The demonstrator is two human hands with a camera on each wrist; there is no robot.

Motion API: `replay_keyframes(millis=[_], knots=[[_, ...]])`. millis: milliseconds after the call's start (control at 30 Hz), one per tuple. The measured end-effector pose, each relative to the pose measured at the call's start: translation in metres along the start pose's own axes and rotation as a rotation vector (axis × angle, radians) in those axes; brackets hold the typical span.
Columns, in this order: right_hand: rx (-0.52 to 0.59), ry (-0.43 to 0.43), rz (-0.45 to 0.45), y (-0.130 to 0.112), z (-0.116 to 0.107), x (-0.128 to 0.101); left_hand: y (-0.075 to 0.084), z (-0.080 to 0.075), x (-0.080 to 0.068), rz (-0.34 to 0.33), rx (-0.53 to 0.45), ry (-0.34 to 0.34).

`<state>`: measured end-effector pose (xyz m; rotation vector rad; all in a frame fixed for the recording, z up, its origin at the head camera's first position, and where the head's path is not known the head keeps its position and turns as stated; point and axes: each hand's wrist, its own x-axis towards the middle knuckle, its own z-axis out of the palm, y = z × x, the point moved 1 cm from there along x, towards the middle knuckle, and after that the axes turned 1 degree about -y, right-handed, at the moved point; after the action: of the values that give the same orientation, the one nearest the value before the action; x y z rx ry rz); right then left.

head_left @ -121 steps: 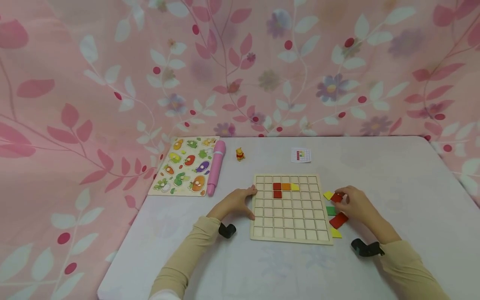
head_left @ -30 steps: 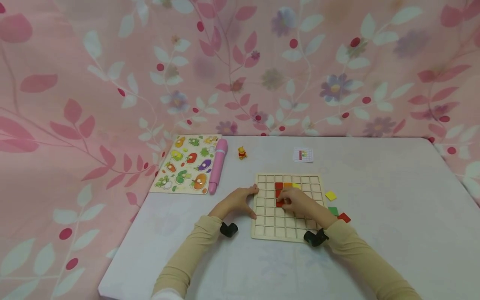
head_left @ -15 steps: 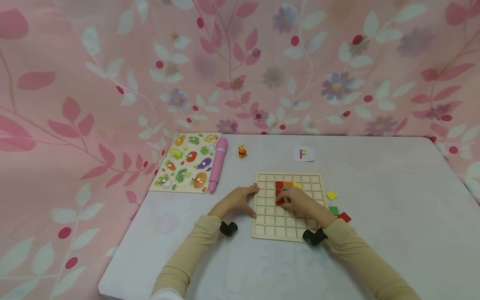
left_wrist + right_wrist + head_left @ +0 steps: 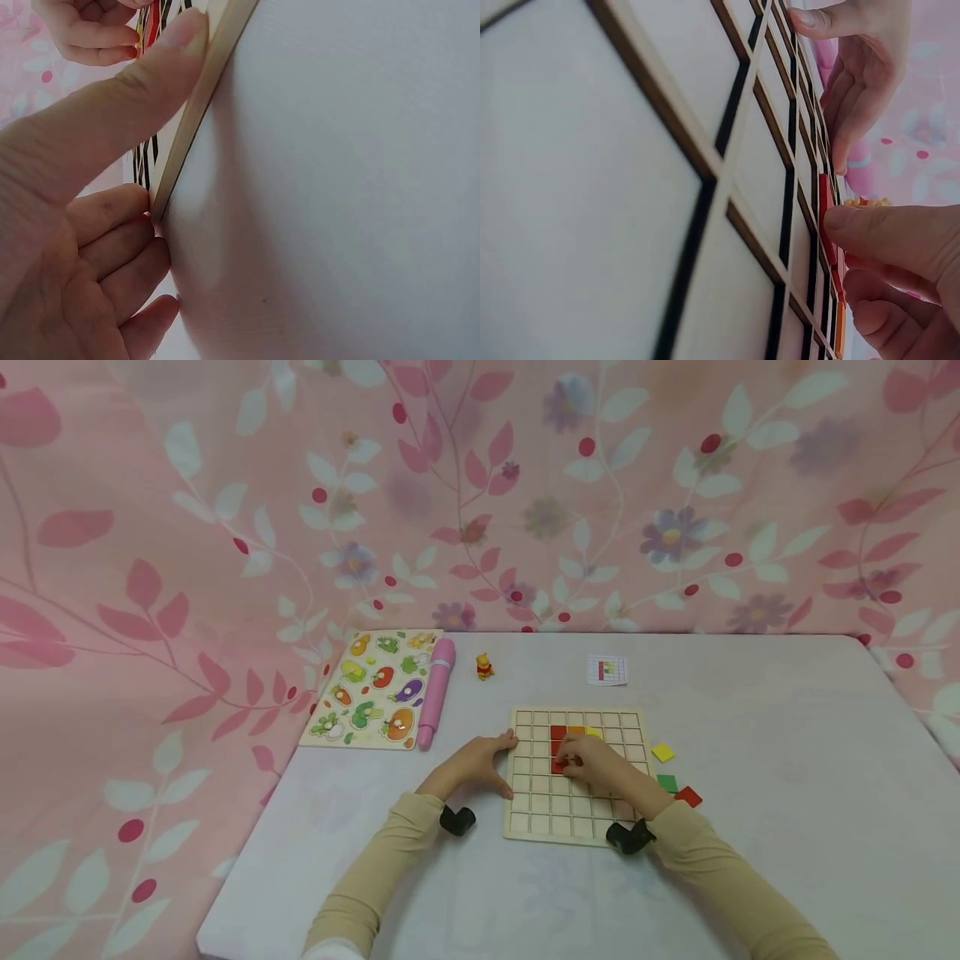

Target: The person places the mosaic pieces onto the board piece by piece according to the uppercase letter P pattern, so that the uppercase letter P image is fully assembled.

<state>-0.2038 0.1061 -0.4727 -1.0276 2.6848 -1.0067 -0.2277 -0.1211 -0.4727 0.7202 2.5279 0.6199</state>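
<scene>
**Red tile going into the grid board**

The tabletop [image 4: 787,760] carries a wooden grid board [image 4: 576,827] near its front edge, with a vegetable peg puzzle [image 4: 371,689], a pink pen [image 4: 435,693], a small yellow figure [image 4: 484,667] and a little pattern card [image 4: 607,670] set farther back. Loose tiles lie just beside the board's right edge: a yellow tile [image 4: 662,752], a green tile [image 4: 667,782] and a spare red tile [image 4: 687,796].

The left hand [image 4: 472,764] rests against the board's left edge, thumb laid flat on the frame and fingers relaxed beside it, holding nothing. The right hand [image 4: 596,764] reaches across the board from the right, forearm low over the lower rows, its fingertips [image 4: 870,225] pinching the red tile [image 4: 558,766] in a cell of the third row, directly under two red tiles already seated. An orange and a yellow piece sit in the second row to their right.

The risk, as I judge it, is the tile going in tilted: in the right wrist view it seems to stand on edge against the slat, so a push could jam it or tip it into the next cell. The low forearm could also drag the board if the left hand slackens.
</scene>
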Motion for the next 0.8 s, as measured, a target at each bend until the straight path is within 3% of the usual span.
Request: replay_keyframes(millis=[133,467,800], knots=[[-0.048,0.02,-0.022,-0.0012,0.0001,-0.0006,-0.0002,0.0008,-0.0003,0.003,0.0,0.002],[-0.127,-0.031,0.029,-0.001,0.0024,0.0012,-0.0006,0.0011,0.0,0.01,0.009,0.001],[-0.121,-0.016,0.035,-0.0023,0.0008,0.0013,0.0,0.0002,-0.0002,0.009,0.021,0.006]])
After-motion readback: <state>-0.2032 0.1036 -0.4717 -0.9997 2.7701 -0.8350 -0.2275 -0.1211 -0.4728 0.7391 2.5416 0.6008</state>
